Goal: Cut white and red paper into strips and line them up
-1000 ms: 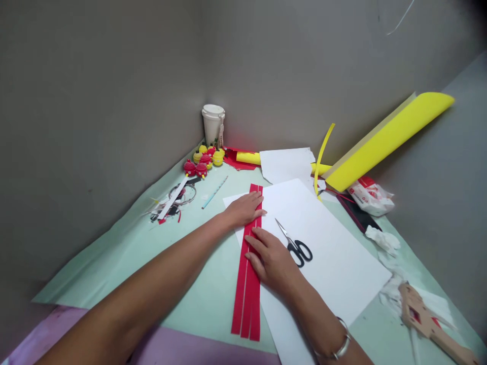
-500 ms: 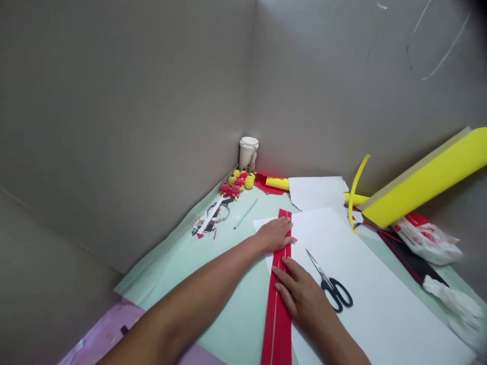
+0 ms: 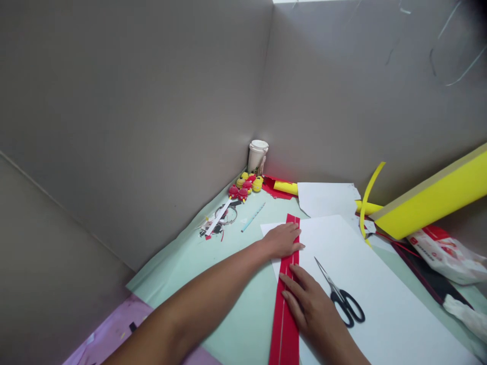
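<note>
A long red strip, perhaps paper, with a thin pale line along its length, runs from the near edge of view away from me. My left hand lies across its far end, fingers stretched over it. Lower down, my right hand rests on the strip's right side with fingers extended and a little apart. Part of the strip is hidden beneath both hands. Under its upper part is a large white sheet. Scissors with black handles lie on the sheet, just right of my right hand, with closed blades.
A pale green cover spreads over the table. Red and yellow round ornaments, a white cup, a patterned pencil-like stick and scraps sit toward the corner. On the right are a yellow roll and a tissue pack. Grey walls rise behind.
The view has shifted, so everything appears slightly farther right and lower. Both hands keep their places on the red strip, and the scissors lie where they were.
</note>
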A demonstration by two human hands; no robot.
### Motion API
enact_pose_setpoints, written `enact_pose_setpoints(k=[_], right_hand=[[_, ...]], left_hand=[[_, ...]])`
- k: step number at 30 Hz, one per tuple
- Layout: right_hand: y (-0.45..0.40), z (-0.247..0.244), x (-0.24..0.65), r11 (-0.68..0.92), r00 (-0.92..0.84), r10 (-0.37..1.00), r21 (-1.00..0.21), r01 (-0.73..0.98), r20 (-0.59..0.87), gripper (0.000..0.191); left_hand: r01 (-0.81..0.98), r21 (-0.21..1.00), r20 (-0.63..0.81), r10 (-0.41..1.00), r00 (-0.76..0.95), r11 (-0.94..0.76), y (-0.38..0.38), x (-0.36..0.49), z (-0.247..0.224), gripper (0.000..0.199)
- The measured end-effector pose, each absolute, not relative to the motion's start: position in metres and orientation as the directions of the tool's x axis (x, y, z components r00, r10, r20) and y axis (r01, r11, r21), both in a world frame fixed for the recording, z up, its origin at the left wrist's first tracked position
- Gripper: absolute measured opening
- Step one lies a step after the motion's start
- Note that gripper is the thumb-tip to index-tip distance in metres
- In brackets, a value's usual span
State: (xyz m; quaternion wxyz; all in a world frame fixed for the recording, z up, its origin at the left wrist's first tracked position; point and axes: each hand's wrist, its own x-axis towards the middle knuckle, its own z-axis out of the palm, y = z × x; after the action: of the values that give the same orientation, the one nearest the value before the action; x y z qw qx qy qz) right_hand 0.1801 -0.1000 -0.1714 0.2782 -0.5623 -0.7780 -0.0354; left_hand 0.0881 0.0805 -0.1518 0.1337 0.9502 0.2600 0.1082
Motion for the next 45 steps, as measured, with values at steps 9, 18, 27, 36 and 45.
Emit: enact_pose_setpoints(k=[9,18,27,36,45], right_hand=[[-0.1009,-0.1701,0.1799,0.361,-0.220,0.862,-0.249,0.899,0.457,0.033],[-0.1012,-0.1744,0.1805,0.354,-0.203,0.865,-0.271,0.895,0.459,0.034],[-0.1011,-0.1705,0.1796,0.369,-0.214,0.849,-0.252,0.895,0.483,0.033],[-0.1011,-0.1733,0.1792,0.365,-0.190,0.841,-0.271,0.891,0.507,0.033],[-0.1006,-0.1709,0.1793,0.372,-0.217,0.842,-0.240,0.896,0.494,0.033]], left_hand=[[0.458,0.315,0.141,0.519,0.843,-0.831,0.0812,0.0881,-0.1542,0.055],[0.454,0.314,0.169,0.520,0.838,-0.834,0.0828,0.0900,-0.1580,0.052],[0.450,0.309,0.175,0.515,0.839,-0.838,0.0816,0.0891,-0.1535,0.053],[0.452,0.310,0.171,0.516,0.839,-0.837,0.0807,0.0888,-0.1528,0.052],[0.458,0.302,0.166,0.519,0.838,-0.836,0.0796,0.0885,-0.1511,0.052]])
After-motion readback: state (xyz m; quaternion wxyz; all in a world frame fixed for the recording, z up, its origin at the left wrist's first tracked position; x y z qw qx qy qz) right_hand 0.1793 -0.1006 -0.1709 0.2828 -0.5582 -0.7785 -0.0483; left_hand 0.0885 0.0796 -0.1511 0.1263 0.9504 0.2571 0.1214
